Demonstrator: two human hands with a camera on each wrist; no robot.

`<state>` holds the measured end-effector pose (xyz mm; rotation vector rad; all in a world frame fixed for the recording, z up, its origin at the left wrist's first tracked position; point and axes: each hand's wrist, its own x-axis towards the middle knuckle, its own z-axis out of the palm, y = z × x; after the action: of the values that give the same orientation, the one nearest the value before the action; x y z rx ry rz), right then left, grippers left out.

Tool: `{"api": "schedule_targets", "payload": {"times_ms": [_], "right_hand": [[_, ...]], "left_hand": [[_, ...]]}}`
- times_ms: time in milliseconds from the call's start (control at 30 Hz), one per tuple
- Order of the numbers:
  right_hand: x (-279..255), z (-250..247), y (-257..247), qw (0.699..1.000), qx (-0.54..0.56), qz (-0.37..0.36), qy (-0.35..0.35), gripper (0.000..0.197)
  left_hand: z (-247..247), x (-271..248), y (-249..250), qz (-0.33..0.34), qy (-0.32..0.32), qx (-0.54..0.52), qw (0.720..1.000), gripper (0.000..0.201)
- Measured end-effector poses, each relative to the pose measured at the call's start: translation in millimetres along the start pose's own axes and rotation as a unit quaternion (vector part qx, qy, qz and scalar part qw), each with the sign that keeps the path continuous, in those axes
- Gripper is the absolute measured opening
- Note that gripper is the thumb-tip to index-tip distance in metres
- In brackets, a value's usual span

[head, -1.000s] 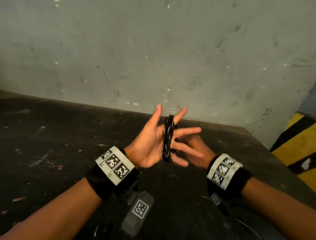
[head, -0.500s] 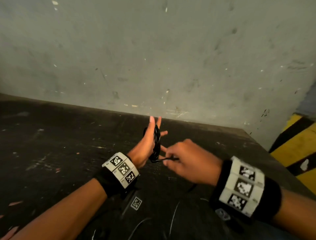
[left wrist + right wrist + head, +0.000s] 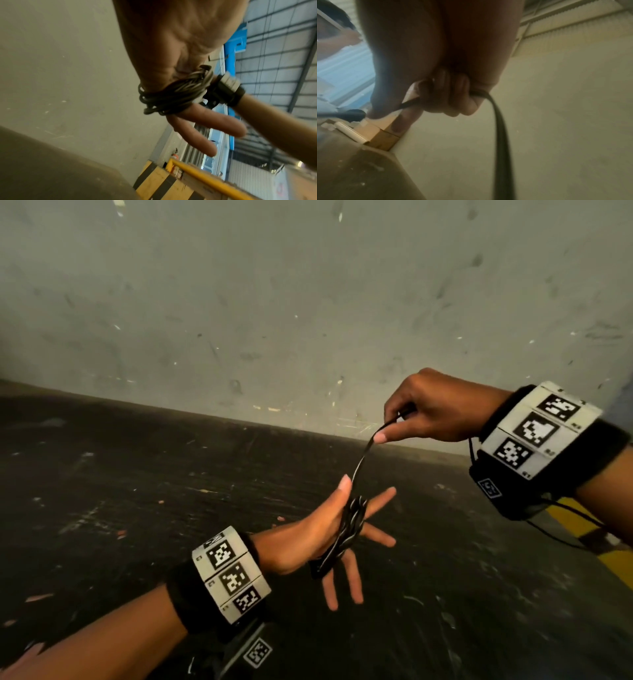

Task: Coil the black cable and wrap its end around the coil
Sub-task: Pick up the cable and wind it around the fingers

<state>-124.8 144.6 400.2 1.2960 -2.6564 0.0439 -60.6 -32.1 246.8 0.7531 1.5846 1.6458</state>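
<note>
From the head view I see the black cable (image 3: 346, 534) already wound into a coil (image 3: 171, 94) around my left hand (image 3: 318, 542), which is held over the dark table (image 3: 137, 491) with its fingers straight and spread and the thumb up. The bundle crosses the palm with its long axis running from about 1 o'clock down to 7 o'clock. A single free strand, the cable end (image 3: 363, 460), leaves the top of the bundle and rises toward 1 o'clock into my right hand (image 3: 435, 409), which pinches it between thumb and forefinger while the other fingers curl in; the right wrist view shows the strand running through that closed fist. So the tail lies above and right of the coil, drawn fairly straight, and the right hand is the only 1 placed to carry it. I judge the coming move turns on swinging that tail crosswise to the bundle's axis, around its middle. Compared with 0.5 s ago, the right hand has risen from level with the left palm to well above it, pulling the tail out long, and the left fingers have fanned open.
</note>
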Motion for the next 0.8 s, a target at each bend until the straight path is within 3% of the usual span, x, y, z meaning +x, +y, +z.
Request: {"api": "schedule_targets", "payload": {"times_ms": [100,233,300,533,667,800], "right_hand": [[-6.0,25.6,15.0,0.998,0.065,0.006,0.01,0.037],[-18.4,58.0,21.5,0.978,0.171,0.037,0.116,0.04],[-20.9,63.7,21.4,0.972,0.187,0.045,0.135,0.037],[-25.7,112.8,11.8,0.983,0.159,0.071,0.064,0.05],[-28.1,151.1,-24.1,0.964,0.248,0.064,0.071,0.03],[-28.2,166.4,-59.1,0.96,0.266,0.067,0.051,0.019]], "left_hand": [[0.5,-3.0,5.0,0.035,0.024,-0.016,0.999,0.08],[-5.2,-7.0,6.8,0.046,0.058,-0.041,0.996,0.061],[-5.0,-6.7,6.2,0.044,0.062,-0.031,0.997,0.057],[-0.6,0.2,19.6,0.092,0.08,-0.006,0.992,0.052],[-9.0,7.0,31.6,0.134,0.142,-0.054,0.979,0.052],[-22.5,10.1,35.6,0.149,0.201,-0.104,0.962,0.055]]}}
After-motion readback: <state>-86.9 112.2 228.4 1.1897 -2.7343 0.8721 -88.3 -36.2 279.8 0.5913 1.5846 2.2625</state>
